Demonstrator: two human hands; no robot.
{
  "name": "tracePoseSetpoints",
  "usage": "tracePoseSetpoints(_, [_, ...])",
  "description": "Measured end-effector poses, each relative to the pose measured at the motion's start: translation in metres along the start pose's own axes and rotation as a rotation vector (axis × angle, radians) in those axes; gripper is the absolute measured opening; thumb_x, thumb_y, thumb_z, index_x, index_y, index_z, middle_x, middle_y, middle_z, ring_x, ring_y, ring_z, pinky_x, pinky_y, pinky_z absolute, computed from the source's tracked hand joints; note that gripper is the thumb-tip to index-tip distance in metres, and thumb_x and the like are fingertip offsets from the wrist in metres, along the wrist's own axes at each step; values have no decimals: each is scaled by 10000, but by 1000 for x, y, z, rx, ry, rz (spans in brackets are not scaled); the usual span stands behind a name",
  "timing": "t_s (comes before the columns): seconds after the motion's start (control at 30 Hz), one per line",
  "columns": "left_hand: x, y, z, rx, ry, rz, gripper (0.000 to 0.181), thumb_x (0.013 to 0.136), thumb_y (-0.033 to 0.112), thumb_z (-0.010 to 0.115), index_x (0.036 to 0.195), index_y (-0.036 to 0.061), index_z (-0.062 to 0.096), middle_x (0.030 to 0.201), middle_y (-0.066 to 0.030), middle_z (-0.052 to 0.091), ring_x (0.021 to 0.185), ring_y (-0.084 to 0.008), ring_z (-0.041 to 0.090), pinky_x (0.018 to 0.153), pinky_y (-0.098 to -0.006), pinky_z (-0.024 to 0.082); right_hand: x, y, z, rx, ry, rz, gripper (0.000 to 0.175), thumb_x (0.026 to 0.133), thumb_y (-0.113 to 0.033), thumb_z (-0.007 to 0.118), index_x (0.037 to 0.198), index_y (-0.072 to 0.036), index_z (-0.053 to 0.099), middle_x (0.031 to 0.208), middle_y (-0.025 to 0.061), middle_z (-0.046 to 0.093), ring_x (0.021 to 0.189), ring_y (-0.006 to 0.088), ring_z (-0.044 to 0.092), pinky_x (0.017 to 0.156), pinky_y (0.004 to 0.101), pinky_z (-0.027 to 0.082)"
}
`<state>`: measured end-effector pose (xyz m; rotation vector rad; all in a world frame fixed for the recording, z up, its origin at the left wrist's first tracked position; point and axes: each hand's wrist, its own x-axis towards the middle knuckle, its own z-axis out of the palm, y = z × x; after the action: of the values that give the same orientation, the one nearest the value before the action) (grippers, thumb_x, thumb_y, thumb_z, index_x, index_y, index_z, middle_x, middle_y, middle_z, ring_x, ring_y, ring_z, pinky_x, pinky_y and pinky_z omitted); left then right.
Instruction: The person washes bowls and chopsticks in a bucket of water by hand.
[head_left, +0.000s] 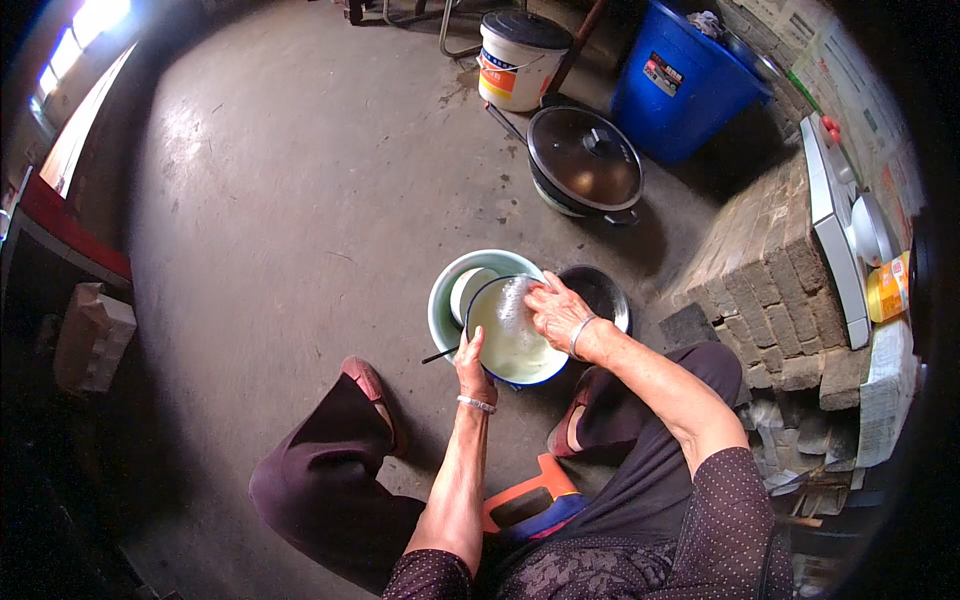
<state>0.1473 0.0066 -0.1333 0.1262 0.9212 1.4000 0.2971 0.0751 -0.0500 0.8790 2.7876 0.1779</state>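
My left hand (474, 366) grips the near left edge of a white enamel basin (517, 352) with a blue rim, thumb over the rim. The basin is tilted over a larger pale green basin (442, 281). My right hand (556, 307) reaches in at the upper right, fingertips against white suds (515, 300); whether they hold a cloth or scrubber is hidden. In the green basin lies a white bowl (469, 289), partly covered by the enamel one. A thin black handle (439, 355) sticks out to the left. Behind my right hand a dark metal pan (600, 292) sits on the floor.
A lidded black wok (585, 165) stands ahead, with a white bucket (517, 67) and a blue bin (682, 82) beyond. A brick stove (765, 285) rises on the right. Between my legs is an orange stool handle or seat part (525, 502). A carton (97, 341) stands far left.
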Motion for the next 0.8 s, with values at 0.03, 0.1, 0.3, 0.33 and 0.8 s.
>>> tracePoseSetpoints(0.03, [1, 1, -1, 3, 5, -2, 357, 829, 264, 527, 1112, 49, 499, 993, -32, 558, 866, -152, 545, 735, -283, 443, 6, -1, 0, 6, -1, -1, 123, 591, -113, 557, 656, -36, 629, 880, 85, 531, 1011, 230, 474, 967, 374, 267])
tracePoseSetpoints(0.1, [3, 5, -5, -37, -19, -67, 391, 829, 284, 526, 1138, 50, 477, 1009, -40, 556, 877, -157, 547, 741, -288, 446, 18, -2, 2, -132, 93, -71, 190, 632, -114, 533, 742, -19, 656, 994, 84, 520, 1099, 224, 432, 1023, 362, 215])
tracePoseSetpoints(0.3, [10, 9, -14, -82, -58, -167, 467, 831, 343, 517, 1198, 65, 438, 1101, -55, 535, 975, -181, 526, 826, -316, 428, 42, -8, -1, -94, 253, -339, 293, 570, -155, 540, 814, -65, 675, 1168, 63, 475, 1194, 262, 363, 1050, 395, 226])
tracePoseSetpoints(0.33, [10, 10, -12, -86, -77, -145, 484, 831, 345, 515, 1215, 65, 425, 1133, -55, 520, 1006, -181, 511, 857, -319, 408, 44, -7, 8, -53, 341, -368, 292, 568, -157, 543, 810, -63, 675, 1170, 62, 475, 1198, 262, 360, 1052, 401, 224])
tracePoseSetpoints(0.8, [17, 1, -30, -42, -37, -128, 305, 783, 215, 544, 1020, 23, 521, 930, -72, 584, 813, -187, 567, 710, -306, 461, 22, 13, 24, -21, 97, -193, 304, 790, -174, 452, 1081, -90, 480, 1006, 38, 523, 1057, 177, 461, 929, 378, 295])
